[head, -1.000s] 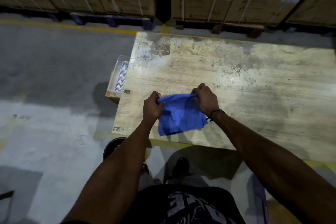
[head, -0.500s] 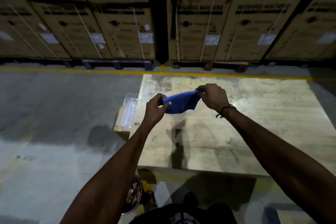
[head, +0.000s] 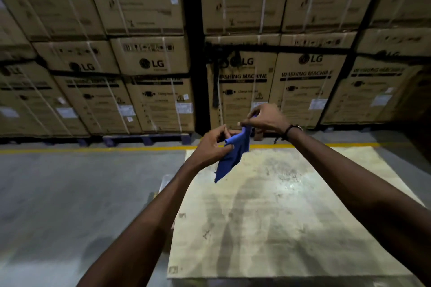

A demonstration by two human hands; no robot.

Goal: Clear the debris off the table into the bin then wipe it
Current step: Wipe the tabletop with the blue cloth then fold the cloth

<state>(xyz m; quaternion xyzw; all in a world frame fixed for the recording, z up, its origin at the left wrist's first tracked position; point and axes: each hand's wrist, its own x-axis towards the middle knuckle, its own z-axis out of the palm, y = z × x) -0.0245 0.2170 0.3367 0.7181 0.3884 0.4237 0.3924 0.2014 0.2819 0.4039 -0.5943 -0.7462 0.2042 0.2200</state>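
Cloth held up over the table, both hands on it

L hand [head: 213,147] pinches the blue cloth [head: 231,158] at its upper edge; R hand [head: 265,119] pinches the top corner. Cloth hangs w/ long axis down-left, well above the table [head: 279,228], nearer L hand.

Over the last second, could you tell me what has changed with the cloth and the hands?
Both hands lifted the blue cloth up off the table and drew together, so it now hangs bunched between them instead of spread. The left hand and right hand kept their pinch on it throughout; the table stayed put.
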